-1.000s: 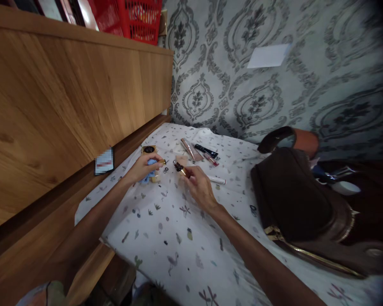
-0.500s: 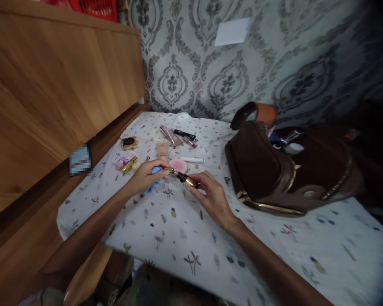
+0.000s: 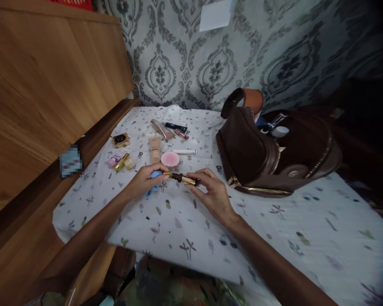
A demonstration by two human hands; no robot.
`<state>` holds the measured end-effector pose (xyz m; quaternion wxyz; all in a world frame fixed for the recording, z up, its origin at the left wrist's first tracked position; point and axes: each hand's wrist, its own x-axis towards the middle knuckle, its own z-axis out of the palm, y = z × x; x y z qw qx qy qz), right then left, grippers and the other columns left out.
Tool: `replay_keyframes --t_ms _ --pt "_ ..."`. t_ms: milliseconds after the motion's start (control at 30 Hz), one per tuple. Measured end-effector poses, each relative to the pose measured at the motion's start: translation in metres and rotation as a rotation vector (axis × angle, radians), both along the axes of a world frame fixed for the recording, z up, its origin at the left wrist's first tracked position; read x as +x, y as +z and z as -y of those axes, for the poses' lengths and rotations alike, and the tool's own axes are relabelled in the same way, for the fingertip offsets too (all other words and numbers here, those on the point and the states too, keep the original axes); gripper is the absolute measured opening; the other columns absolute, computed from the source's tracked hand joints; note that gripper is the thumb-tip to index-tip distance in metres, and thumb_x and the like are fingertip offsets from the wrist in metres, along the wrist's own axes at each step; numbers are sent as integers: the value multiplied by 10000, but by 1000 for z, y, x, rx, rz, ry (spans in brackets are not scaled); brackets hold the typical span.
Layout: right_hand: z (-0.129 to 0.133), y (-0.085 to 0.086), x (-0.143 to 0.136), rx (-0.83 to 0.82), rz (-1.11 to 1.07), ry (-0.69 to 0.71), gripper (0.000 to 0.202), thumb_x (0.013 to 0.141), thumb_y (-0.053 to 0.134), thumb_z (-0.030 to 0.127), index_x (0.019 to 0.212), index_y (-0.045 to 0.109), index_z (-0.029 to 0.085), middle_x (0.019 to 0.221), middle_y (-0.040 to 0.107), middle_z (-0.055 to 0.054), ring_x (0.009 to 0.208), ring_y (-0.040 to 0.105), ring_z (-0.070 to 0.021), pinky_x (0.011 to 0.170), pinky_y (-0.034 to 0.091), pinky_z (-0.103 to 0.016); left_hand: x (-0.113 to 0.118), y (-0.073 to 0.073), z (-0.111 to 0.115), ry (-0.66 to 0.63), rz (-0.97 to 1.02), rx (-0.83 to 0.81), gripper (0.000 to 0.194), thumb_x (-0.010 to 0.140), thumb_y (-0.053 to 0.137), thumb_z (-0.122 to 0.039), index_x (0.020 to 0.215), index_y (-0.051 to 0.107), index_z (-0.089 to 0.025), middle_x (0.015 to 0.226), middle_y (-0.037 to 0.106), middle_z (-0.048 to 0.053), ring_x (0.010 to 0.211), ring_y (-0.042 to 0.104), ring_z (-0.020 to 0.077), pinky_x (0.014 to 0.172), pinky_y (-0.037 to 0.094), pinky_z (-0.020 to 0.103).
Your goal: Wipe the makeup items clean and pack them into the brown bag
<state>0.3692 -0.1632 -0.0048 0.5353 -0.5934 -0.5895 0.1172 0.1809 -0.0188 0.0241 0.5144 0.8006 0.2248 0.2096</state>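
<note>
Between my hands, above the patterned cloth, is a dark and gold cosmetic tube (image 3: 185, 179). My right hand (image 3: 214, 193) pinches its right end. My left hand (image 3: 143, 180) grips a gold piece (image 3: 167, 174) at the tube's left end, with a crumpled blue cloth (image 3: 152, 192) in the same hand. The dark stretch between the two gold parts shows; whether they are fully joined is hard to tell. Just beyond the hands are a round pink compact (image 3: 170, 159), a beige tube (image 3: 154, 148) and a white pen-like stick (image 3: 187, 152).
A brown bag (image 3: 255, 157) stands open at the right with items inside. Farther back lie a black tube (image 3: 176, 127), a rose tube (image 3: 162, 129) and a small lip tube (image 3: 181, 134). At the left are a gold-black case (image 3: 120, 140) and a gold lipstick (image 3: 121, 162).
The gold piece in my left hand and the dark tube in my right have come closer into line. The camera view has shifted, moving the table items slightly left and up.
</note>
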Motion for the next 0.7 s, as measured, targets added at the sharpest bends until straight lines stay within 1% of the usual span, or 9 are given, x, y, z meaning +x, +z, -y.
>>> replay_keyframes --t_ms 133,267,333,400,467,500,567,633,700 --pt "0 -3 -1 7 -42 15 261 876 669 422 1051 715 234 912 606 -50 808 612 -181 733 551 -327 1 -6 3 -15 -1 -30 254 855 649 -410 963 670 -180 803 640 -3 703 567 132 661 453 219" --pt "0 -8 -3 -39 -196 17 343 857 681 448 1117 673 225 961 631 -54 841 639 -178 743 560 -321 1 -9 5 18 9 -33 256 848 663 -404 967 677 -178 862 671 14 764 602 153 705 473 233" --pt "0 -9 -4 -88 -287 22 380 864 660 470 1143 644 213 912 645 -39 766 646 -159 671 557 -295 1 -10 6 27 13 -14 255 840 679 -395 979 679 -181 916 685 23 807 614 164 735 478 240" --pt "0 -7 -4 -141 -368 43 396 883 617 497 1145 625 201 786 641 -8 630 622 -135 556 526 -261 1 -10 6 19 18 1 247 839 688 -380 991 677 -185 948 690 25 839 618 169 765 479 246" --pt "0 -5 -4 -186 -434 69 392 901 578 507 1127 623 190 666 622 21 522 578 -120 485 490 -247 1 -10 7 3 25 14 233 841 688 -363 995 674 -188 954 690 24 860 620 170 794 477 254" --pt "0 -4 -4 -204 -460 80 382 903 573 507 1098 633 184 635 621 25 502 568 -119 484 488 -250 1 -11 7 -1 28 22 228 843 687 -356 996 672 -189 954 690 23 869 620 171 806 476 258" --pt "-1 -3 -4 -236 -508 100 360 874 613 503 1015 662 175 659 657 6 527 587 -122 523 509 -263 1 -11 8 -1 29 36 222 842 686 -347 993 670 -185 960 690 25 886 621 175 824 473 268" --pt "-2 -6 -3 -253 -562 128 355 797 710 484 964 682 172 776 707 -28 628 636 -138 599 538 -281 2 -12 8 5 23 34 218 840 683 -345 978 667 -178 954 687 26 883 618 174 823 472 270" --pt "-3 -9 -4 -263 -609 164 381 728 784 441 992 692 181 905 729 -52 765 672 -164 691 557 -302 2 -13 8 17 16 15 218 840 677 -349 968 665 -173 933 681 23 854 613 166 803 471 265"
